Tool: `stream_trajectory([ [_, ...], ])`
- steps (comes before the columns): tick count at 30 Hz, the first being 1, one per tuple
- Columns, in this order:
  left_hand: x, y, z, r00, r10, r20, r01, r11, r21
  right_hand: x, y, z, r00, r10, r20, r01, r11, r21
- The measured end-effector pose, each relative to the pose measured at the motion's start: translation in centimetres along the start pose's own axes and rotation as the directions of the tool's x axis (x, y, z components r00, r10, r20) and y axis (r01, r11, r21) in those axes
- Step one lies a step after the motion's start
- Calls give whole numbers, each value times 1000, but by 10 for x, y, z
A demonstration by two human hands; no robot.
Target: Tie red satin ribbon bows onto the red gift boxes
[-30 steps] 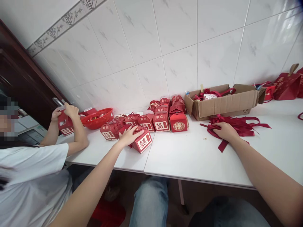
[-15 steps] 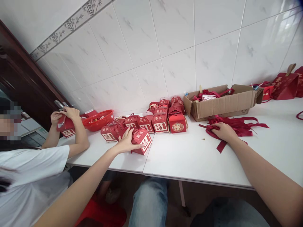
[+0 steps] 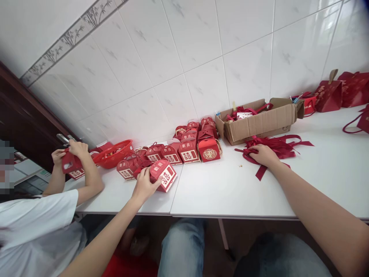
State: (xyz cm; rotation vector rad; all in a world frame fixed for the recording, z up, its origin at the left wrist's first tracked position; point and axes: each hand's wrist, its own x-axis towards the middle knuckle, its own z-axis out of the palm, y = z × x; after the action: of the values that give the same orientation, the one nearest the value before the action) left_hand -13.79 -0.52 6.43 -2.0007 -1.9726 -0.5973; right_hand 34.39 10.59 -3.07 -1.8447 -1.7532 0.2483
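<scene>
A white table (image 3: 219,192) stood against a tiled wall (image 3: 201,46). The left hand (image 3: 144,184) gripped a red box (image 3: 163,175) near the table's front edge, fingers curled round its side. The right hand (image 3: 263,155) lay on a heap of ribbons (image 3: 276,145) beside a carton (image 3: 256,123), fingers bent together, pressing them down. Left of them, a co-worker's hands (image 3: 70,154) held another box (image 3: 69,163).

We identify a room in a home, used as a hand-packing station. Glossy white wall tiles (image 3: 201,46) with a bamboo-pattern border fill the upper frame; a dark wooden door (image 3: 25,115) stands at left. White tables (image 3: 230,192) carry small red paper gift boxes (image 3: 187,148) and an open brown cardboard carton (image 3: 259,123).
</scene>
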Motion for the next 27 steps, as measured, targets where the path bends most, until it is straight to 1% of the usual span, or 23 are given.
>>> stream_trajectory([
  [4,2,-1,-4,998,-56,-29,55,998,-39,1,1,1,1000,7,-8,-7,1000,7],
  [7,2,11,-8,997,-73,-9,72,994,-88,2,1,3,1000,8,-17,-8,1000,19],
  [10,2,38,-13,997,-70,30,74,985,-153,2,1,3,1000,2,-24,-1,1000,31],
  [13,3,77,-17,997,-55,63,67,974,-216,2,1,3,999,-6,-32,7,999,39],
  [15,2,106,-15,996,-19,90,43,963,-267,2,2,3,999,-16,-39,17,999,41],
  [17,2,133,-8,994,29,102,2,956,-294,2,2,3,999,-26,-41,27,999,39],
  [18,2,146,-3,993,42,107,-10,960,-279,2,3,3,999,-28,-40,29,999,37],
  [21,4,177,18,989,46,143,-23,987,-157,2,3,3,999,-24,-37,25,999,26],
  [24,7,196,38,991,31,131,-16,993,-113,2,3,3,999,-28,-34,29,999,19],
  [27,6,201,46,994,56,98,-43,991,-130,2,3,1,999,-30,-24,31,999,16],
])
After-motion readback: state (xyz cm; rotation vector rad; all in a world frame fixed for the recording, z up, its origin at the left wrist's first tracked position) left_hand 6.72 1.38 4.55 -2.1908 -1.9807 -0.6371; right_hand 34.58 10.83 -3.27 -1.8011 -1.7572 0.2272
